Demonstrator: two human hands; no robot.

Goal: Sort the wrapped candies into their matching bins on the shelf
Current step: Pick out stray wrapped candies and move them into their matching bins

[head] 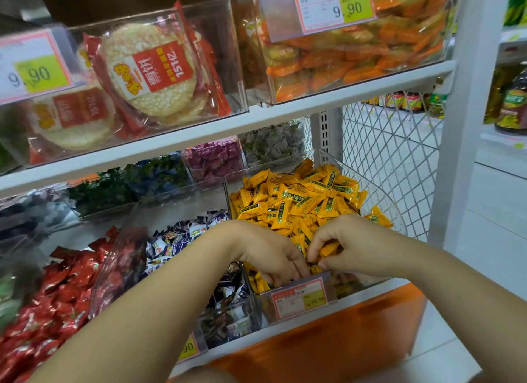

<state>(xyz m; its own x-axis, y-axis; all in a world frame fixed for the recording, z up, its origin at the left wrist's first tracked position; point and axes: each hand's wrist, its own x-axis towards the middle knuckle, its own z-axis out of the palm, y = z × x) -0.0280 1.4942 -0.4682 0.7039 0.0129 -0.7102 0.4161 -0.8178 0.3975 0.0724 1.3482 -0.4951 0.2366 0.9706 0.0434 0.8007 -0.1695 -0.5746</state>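
Observation:
Both my hands are in the front of the clear bin (379, 194) heaped with yellow-orange wrapped candies (302, 200) on the lower shelf. My left hand (273, 254) has its fingers curled down into the candies near the bin's front wall. My right hand (339, 245) sits close beside it, its fingers curled round a few of the yellow candies. What my left fingers grip is hidden. Left of this bin is a clear bin of mixed white and purple wrapped candies (182, 240), and further left a pile of red wrapped candies (62, 285).
Small bins of green, blue, pink and grey candies (214, 160) line the back of the lower shelf. The upper shelf (256, 117) holds bins of rice crackers (151, 68) and orange packets (356, 51). A price tag (299, 297) hangs on the yellow bin's front. Wire mesh (390, 143) closes the shelf's right side.

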